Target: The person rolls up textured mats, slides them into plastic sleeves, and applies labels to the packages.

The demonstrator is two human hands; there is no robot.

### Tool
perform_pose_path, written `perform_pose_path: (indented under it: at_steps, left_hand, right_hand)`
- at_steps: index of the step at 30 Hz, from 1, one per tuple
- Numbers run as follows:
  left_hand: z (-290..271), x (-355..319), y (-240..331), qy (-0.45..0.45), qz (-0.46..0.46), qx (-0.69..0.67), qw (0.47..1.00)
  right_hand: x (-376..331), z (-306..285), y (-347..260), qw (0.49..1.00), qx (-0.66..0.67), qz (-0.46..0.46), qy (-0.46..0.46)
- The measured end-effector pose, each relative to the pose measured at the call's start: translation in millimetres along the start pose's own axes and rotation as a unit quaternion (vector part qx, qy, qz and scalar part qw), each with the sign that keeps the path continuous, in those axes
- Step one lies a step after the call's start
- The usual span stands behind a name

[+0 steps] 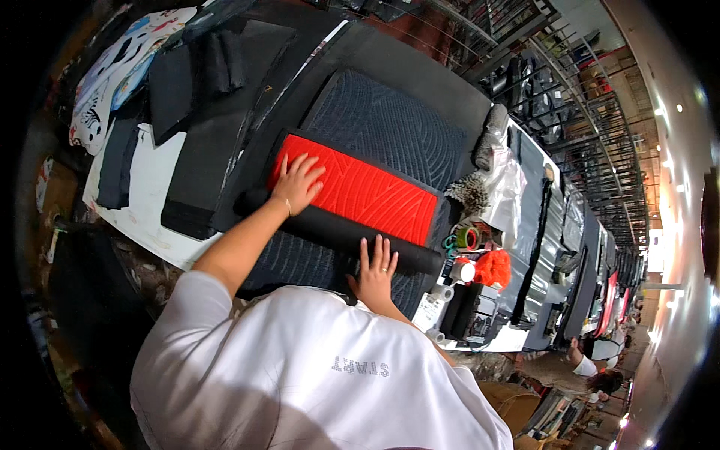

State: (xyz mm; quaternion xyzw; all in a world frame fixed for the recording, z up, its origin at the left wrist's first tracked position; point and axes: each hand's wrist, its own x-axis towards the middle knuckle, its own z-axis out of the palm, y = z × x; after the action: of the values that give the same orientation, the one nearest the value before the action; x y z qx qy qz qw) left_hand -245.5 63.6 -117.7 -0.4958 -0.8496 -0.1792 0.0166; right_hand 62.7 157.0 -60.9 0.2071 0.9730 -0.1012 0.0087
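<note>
A red mat [375, 199] with a grooved pattern and a black border lies in front of me. Along its near side runs a black roll [330, 229], which looks like the same mat rolled up with its dark backing outward. My left hand [298, 184] rests on the left part of the red surface, fingers spread. Lower and to the right, my right hand [373, 271] lies on the roll with its fingers apart. Beneath both is a dark blue-grey patterned mat [386, 116], showing beyond the red one and on the near side of the roll.
Black sheets [217, 112] and a printed cloth [112, 82] lie at the left of the white table [146, 229]. To the right are tape rolls [466, 238], a fluffy orange thing [492, 268] and clear plastic [504, 187]. Metal racks [592, 135] stand farther right, near another person [574, 369].
</note>
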Motion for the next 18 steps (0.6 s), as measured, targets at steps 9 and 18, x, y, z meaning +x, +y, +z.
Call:
perform_pose_path:
  at_steps: [9,18]
  left_hand:
    - [-12,50,61,-0.193,0.063,-0.092,0.975]
    - [-38,-84,80,-0.160,0.075,-0.094,0.980]
  right_hand:
    - [128,-8,61,0.996,-0.076,0.046,-0.026]
    - [53,2,33,0.994,-0.059,-0.020,-0.092]
